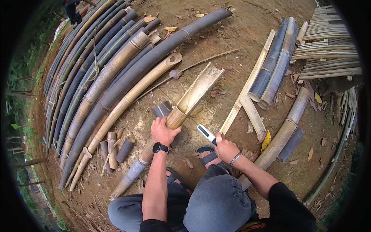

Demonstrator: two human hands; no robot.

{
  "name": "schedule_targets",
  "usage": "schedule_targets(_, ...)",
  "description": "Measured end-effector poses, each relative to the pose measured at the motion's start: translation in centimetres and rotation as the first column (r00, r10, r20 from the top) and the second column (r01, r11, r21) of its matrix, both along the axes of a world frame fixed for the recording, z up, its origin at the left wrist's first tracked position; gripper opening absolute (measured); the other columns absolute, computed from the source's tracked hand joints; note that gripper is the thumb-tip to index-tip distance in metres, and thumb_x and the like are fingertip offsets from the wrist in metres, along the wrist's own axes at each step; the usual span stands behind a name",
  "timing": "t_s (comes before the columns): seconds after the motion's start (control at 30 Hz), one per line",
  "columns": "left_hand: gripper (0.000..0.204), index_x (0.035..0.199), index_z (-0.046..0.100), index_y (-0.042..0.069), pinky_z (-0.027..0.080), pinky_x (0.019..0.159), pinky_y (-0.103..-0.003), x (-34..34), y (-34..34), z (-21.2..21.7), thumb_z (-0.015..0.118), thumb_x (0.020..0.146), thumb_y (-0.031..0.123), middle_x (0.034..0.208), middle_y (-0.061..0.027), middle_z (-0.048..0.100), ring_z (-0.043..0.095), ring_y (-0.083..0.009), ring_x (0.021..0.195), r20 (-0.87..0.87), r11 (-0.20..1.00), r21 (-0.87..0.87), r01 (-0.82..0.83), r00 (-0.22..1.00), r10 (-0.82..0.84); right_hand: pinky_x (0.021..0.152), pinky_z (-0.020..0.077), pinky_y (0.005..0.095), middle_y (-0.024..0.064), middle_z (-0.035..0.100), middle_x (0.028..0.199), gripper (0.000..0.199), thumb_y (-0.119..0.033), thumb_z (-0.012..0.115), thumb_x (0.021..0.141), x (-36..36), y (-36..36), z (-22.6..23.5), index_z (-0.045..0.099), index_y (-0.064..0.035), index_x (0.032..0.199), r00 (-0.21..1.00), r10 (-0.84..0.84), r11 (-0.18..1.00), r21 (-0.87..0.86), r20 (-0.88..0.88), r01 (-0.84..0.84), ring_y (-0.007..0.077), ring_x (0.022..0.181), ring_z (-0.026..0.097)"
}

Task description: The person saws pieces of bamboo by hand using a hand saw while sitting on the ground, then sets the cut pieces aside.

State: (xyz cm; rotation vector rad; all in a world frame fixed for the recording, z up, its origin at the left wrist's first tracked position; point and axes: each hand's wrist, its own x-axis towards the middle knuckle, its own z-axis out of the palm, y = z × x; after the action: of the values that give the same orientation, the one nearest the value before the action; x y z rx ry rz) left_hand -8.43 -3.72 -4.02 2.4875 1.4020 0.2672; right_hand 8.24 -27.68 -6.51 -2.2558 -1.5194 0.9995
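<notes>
My left hand [163, 131] is closed around a tan bamboo pole [176, 117], whose far part is cut open into a trough with a pale inside. My right hand [227, 148] grips the white and dark handle of a hand saw [206, 133]. Its thin blade, seen almost edge-on, appears to cross the bamboo beyond my left hand; how deep it sits I cannot tell. Under the pole lies a short dark bamboo piece [162, 109]. The pole's near end slopes down left beside my leg. Pale sawdust [198, 116] covers the soil around it.
Long bamboo poles [112, 87] lie stacked on the left, with short offcuts [125, 150] beside them. Right of me are dark poles [270, 63], split strips [247, 96] and a thick pole [284, 133]. A slatted bamboo stack [326, 46] stands far right. Another person [73, 11] is partly visible far left.
</notes>
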Motion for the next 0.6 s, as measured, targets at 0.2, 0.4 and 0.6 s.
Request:
schedule_targets(0.2,0.067,0.107,0.073,0.004,0.049,0.087,-0.042,-0.1,0.1,0.4,0.085,0.057,0.047,0.095,-0.0108,0.060,0.059,-0.0303,0.097,0.019,1.000,0.025,0.016,1.000,-0.017,0.064,0.0543,0.0582,0.0299,0.066,0.075,0.041,-0.022,0.055,0.096,0.2,-4.1,5.4,0.038,0.0061,0.121,0.993,-0.090,0.993,-0.084,-0.070,0.084,0.0479,0.073,0.068)
schedule_targets(0.4,0.066,0.106,0.073,0.005,0.049,0.085,-0.042,-1.6,0.7,0.9,0.085,0.056,0.046,0.093,-0.0104,0.059,0.058,-0.0301,0.093,0.019,0.999,-0.010,0.040,0.999,-0.040,0.066,0.0547,0.0583,0.0315,0.066,0.076,0.045,-0.025,0.055,0.097,-1.1,-1.5,3.8,0.036,0.0065,0.124,0.991,-0.066,0.994,-0.097,-0.116,0.055,0.0494,0.074,0.068)
schedule_targets(0.6,0.065,0.104,0.073,0.005,0.049,0.085,-0.042,-0.7,-0.3,-0.4,0.085,0.055,0.046,0.094,-0.0111,0.060,0.058,-0.0313,0.095,0.042,0.999,0.039,0.025,0.999,-0.026,0.065,0.0517,0.0605,0.0345,0.065,0.076,0.045,-0.020,0.060,0.095,0.1,3.7,-0.8,0.035,0.0048,0.123,0.996,-0.037,0.999,0.002,-0.077,0.037,0.0523,0.075,0.065)
